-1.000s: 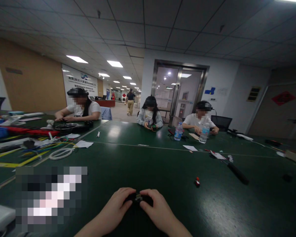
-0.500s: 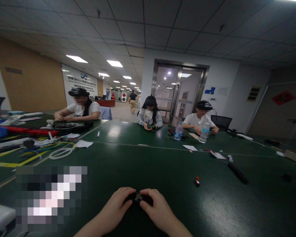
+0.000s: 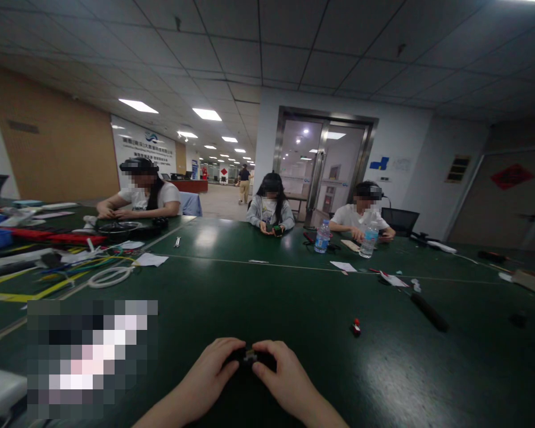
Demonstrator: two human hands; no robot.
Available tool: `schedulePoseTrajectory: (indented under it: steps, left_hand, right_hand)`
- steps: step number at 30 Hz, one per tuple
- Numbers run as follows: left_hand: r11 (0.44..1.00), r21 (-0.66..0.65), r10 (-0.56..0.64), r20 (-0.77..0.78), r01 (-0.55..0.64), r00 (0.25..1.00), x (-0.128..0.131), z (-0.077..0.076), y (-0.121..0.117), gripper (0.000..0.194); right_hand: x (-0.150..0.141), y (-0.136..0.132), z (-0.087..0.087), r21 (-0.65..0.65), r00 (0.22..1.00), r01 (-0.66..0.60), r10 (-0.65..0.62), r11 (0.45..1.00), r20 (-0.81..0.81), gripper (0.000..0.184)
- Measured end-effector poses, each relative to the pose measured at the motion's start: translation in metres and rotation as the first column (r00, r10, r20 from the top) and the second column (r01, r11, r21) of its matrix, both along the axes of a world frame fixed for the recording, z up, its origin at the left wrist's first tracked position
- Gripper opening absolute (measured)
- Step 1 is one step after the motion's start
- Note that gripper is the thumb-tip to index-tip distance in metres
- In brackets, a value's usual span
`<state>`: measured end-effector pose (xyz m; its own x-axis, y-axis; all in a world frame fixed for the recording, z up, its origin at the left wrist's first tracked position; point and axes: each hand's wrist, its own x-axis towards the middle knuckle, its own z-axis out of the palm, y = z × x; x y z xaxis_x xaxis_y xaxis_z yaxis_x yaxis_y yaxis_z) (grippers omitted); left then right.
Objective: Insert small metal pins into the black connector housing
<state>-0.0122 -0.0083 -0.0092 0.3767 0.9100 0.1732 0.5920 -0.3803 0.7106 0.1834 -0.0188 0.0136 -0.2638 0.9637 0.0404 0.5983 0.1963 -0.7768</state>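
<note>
Low in the middle of the head view, my left hand (image 3: 211,370) and my right hand (image 3: 285,373) face each other over the green table (image 3: 178,333). Between their fingertips is a small black object (image 3: 249,356) with a greyish, slightly yellowish middle. Thumbs and fingers of both hands are closed on its two ends. Its kind is too small and dark to make out, and its ends are partly covered by my fingers. A small red and silver piece (image 3: 355,327) lies on the table to the right of my hands.
A black-handled tool (image 3: 429,311) lies to the right. Two water bottles (image 3: 321,236) stand farther back. At left are a coiled white tube (image 3: 110,277), wires, paper and a pixelated patch (image 3: 91,356). Several people sit across the table, including one holding a dark green object (image 3: 277,230).
My hands and the small black object show no visible movement. In the background a walking person has shifted slightly right. The seated person at right has turned their head a little.
</note>
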Motion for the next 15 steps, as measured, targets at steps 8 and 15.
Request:
schedulePoseTrajectory:
  steps: [8,15]
  left_hand:
    - [1.0,-0.018,0.005,0.002,-0.005,1.0,0.0002,0.0039,-0.0025,0.032]
    - [1.0,-0.019,0.007,0.002,-0.007,1.0,0.0005,0.0045,-0.0016,0.033]
  right_hand:
    - [0.0012,0.0006,-0.0016,-0.01,1.0,-0.004,0.004,1.0,-0.022,0.035]
    - [-0.0009,-0.0008,-0.0007,0.03,1.0,-0.01,0.011,1.0,-0.028,0.032]
